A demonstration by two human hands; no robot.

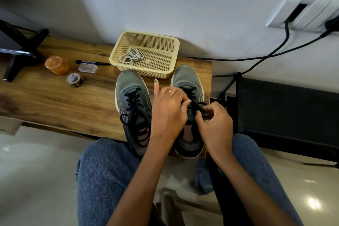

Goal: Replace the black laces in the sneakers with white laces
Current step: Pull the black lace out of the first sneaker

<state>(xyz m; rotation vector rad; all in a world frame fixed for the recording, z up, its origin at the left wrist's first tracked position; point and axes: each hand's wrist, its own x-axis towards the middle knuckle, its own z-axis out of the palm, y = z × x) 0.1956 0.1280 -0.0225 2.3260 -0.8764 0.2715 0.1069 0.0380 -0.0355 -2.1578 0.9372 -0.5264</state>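
Both pinching the black lace (197,105) atop the right sneaker (189,97): left hand (168,110) and right hand (213,121), toe pointing away.

- Left sneaker (131,97): grey, black laces (133,113) loose, toe pointing to the bench's far edge.
- Right sneaker (187,82): grey, still black-laced, at the bench's right edge.
- White laces (131,56): bundled in the basket (176,49).

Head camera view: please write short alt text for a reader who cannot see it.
Both hands, left and right, pinch the black lace of the right sneaker on a wooden table. The left sneaker stands beside it, black-laced. White laces lie in a basket behind.
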